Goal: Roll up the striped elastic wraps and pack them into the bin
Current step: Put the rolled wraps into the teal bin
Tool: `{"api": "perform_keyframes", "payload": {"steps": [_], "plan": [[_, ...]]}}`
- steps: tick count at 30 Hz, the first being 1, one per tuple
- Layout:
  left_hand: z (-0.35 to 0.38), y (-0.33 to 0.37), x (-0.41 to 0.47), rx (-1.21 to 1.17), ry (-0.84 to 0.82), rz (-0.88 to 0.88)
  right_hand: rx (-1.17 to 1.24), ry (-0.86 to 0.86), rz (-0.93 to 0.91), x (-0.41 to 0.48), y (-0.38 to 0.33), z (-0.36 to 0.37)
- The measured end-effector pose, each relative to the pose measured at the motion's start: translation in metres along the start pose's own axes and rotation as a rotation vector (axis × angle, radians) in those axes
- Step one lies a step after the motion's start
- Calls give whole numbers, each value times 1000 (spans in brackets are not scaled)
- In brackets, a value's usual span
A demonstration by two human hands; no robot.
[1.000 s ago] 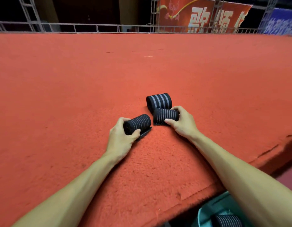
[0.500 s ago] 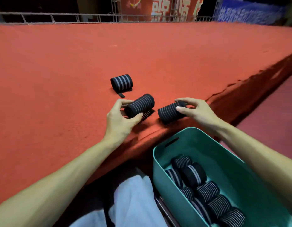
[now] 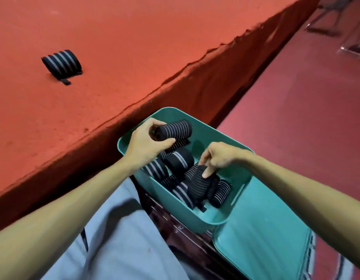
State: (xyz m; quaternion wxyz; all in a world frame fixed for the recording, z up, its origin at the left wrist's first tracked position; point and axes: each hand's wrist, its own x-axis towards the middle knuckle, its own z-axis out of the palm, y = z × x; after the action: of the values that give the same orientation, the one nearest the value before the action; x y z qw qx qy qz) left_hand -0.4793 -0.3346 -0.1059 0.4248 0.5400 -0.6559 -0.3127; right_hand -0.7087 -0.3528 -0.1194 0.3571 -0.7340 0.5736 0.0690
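Both arms were bare, with no cloth on them from the frame's edges to the wrists: the left arm at lower left, the right arm at lower right. The left hand and right hand were bare as well, and one fingernail showed on the right. At lower centre, trousers of light grey-blue cloth lay in soft folds, with a narrow dark mark near their left side and a small dark speck further right.
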Motion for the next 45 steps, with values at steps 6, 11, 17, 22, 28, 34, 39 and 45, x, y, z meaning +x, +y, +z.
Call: {"api": "perform_keyframes", "payload": {"steps": [6, 11, 17, 22, 28, 34, 39, 45], "plan": [[10, 0, -3, -22, -13, -35, -96, -302, 35, 13, -8, 35], [12, -3, -6, -22, -16, -60, -337, -359, -45, 14, -9, 53], [11, -1, -6, -55, -19, -72, -331, -506, -20, 8, -2, 40], [14, 1, -5, -71, -29, -67, -176, -526, 101, 8, 0, 36], [17, -1, -9, -67, -63, -95, -587, -226, -105, 12, -8, 51], [12, 3, -10, -80, -56, -108, -289, 5, -104, -1, -2, 3], [8, 4, -10, -87, -42, -105, 609, 278, -233, -6, -25, -35], [2, 3, -6, -186, -35, -99, 525, 228, -404, 1, -42, -40]]}}
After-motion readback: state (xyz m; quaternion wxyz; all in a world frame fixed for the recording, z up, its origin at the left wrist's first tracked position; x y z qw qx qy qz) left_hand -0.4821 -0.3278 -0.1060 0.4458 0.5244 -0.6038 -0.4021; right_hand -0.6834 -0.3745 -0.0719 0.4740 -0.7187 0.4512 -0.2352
